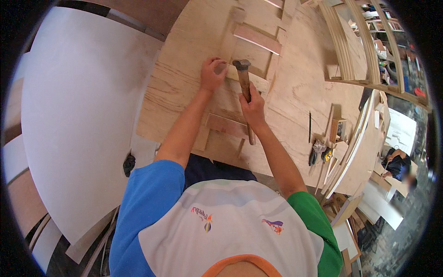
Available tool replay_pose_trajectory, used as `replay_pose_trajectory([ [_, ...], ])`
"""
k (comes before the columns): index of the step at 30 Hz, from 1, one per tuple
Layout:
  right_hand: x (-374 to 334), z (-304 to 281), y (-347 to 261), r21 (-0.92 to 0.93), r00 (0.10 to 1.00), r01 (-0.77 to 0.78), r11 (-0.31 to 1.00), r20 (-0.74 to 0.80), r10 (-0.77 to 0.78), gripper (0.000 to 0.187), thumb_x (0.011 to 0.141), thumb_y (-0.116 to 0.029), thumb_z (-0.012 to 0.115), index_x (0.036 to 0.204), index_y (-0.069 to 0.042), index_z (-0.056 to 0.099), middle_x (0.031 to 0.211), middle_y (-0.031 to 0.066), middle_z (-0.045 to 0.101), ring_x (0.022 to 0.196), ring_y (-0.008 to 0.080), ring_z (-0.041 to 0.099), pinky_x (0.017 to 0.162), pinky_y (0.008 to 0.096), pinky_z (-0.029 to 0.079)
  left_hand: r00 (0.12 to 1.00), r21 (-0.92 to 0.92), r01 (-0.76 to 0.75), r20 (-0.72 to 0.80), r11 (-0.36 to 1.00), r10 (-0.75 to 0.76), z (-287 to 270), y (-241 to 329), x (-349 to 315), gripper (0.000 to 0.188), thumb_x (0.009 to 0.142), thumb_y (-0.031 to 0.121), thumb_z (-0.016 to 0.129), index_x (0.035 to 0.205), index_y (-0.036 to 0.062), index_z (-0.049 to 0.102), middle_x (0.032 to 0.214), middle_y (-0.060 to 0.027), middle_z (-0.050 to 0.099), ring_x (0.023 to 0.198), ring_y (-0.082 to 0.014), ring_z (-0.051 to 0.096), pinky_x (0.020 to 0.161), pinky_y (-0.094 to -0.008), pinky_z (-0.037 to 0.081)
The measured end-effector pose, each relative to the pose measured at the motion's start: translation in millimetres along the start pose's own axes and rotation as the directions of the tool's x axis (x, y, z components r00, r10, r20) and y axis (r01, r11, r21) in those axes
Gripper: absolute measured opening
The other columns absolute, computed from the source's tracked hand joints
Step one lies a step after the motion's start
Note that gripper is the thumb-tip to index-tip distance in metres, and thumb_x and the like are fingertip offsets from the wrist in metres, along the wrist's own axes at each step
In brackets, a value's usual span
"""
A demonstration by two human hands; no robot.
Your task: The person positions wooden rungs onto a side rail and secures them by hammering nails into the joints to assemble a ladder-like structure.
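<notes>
My right hand (pixel 253 107) is wrapped round the wooden handle of a hammer (pixel 244 79). The hammer's dark metal head is raised over a pale wood strip (pixel 256 81) that crosses a flat wooden frame (pixel 272 69). At the left end of this strip, my left hand (pixel 213 75) has its thumb and fingers curled together. Whatever sits between those fingertips is too small to make out. Below both hands lies a reddish wood crosspiece (pixel 227 125), and a similar reddish crosspiece (pixel 258 39) lies above them. Everything rests on a plywood sheet (pixel 300 99).
Right of the frame lie a pencil-like dark stick (pixel 309 127), a yellow tape measure (pixel 326 154) and a small open wooden box (pixel 338 130). A large white panel (pixel 83 115) stretches along the left. Slatted wooden framing (pixel 364 41) rises at upper right. Another person (pixel 398 165) works at far right.
</notes>
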State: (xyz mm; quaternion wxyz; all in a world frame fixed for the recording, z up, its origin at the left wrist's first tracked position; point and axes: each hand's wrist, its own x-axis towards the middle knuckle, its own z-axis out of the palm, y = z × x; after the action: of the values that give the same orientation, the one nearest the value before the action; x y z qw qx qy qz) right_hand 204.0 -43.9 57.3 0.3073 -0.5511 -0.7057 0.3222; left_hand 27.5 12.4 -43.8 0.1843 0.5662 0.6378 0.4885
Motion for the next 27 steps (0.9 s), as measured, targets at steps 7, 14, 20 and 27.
replay_pose_trajectory([
  [7,-5,3,14,-0.037,1.0,0.021,0.999,0.018,-0.02,0.046,0.085,-0.011,0.065,0.127,0.003,0.052,0.082,0.022,0.06,0.07,0.0294,0.059,0.067,0.0373,0.048,0.998,-0.03,0.054,-0.031,0.998,-0.055,5,6,0,0.019,0.073,0.015,0.079,0.092,0.0124,0.075,0.105,-0.0089,0.062,0.102,-0.028,0.056,0.088,-0.0373,0.047],
  [14,-2,1,5,0.002,0.999,-0.032,1.0,0.044,0.031,0.047,0.084,-0.011,0.066,0.127,0.004,0.052,0.083,0.0228,0.061,0.073,0.03,0.062,0.069,0.0372,0.049,0.999,-0.003,0.038,-0.013,0.999,-0.038,4,6,1,0.016,0.074,0.017,0.079,0.089,0.0127,0.075,0.103,-0.0092,0.061,0.101,-0.0286,0.055,0.088,-0.0379,0.047],
  [20,-1,-2,9,0.014,0.997,-0.071,0.997,0.026,0.07,0.047,0.084,-0.009,0.066,0.127,0.001,0.053,0.08,0.0195,0.06,0.071,0.0262,0.061,0.067,0.0352,0.048,0.999,0.021,0.038,-0.025,0.999,-0.038,5,7,1,0.019,0.073,0.017,0.08,0.09,0.0111,0.075,0.103,-0.0091,0.062,0.102,-0.0288,0.055,0.088,-0.038,0.047],
  [27,6,-4,18,0.047,0.993,-0.118,0.992,0.032,0.116,0.045,0.084,-0.009,0.065,0.127,0.0,0.053,0.07,0.0132,0.055,0.063,0.0189,0.056,0.06,0.0319,0.046,0.98,-0.11,0.198,-0.004,0.974,-0.2,0,11,2,0.018,0.08,0.016,0.071,0.096,0.0074,0.073,0.109,-0.0106,0.064,0.108,-0.0296,0.055,0.092,-0.0376,0.046],
])
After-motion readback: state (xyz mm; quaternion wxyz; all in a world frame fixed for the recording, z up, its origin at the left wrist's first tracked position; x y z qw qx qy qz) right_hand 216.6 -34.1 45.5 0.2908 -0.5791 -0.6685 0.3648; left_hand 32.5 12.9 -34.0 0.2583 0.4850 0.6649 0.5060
